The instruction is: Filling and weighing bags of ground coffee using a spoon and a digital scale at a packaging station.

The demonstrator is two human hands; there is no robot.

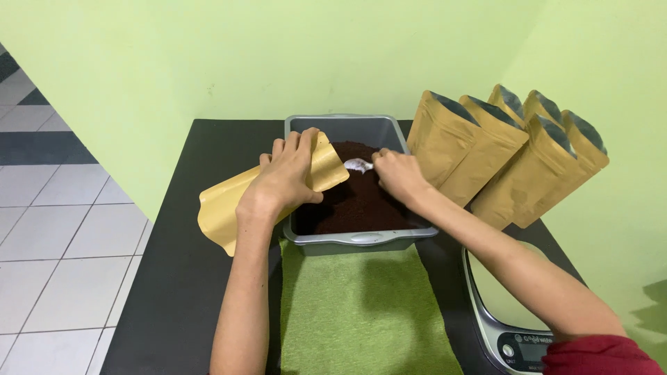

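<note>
A grey metal tray (361,239) on the black table holds dark ground powder (358,201). My left hand (285,177) grips a tan stand-up pouch (222,208), tilted on its side with its mouth over the tray's left rim. My right hand (399,173) holds a small silver spoon (358,165) over the powder, its bowl pointing toward the pouch mouth.
Several open tan pouches (507,153) stand in a cluster at the back right against the green wall. A digital kitchen scale (511,312) sits at the front right. A green cloth (361,312) lies in front of the tray. The table's left edge borders a tiled floor.
</note>
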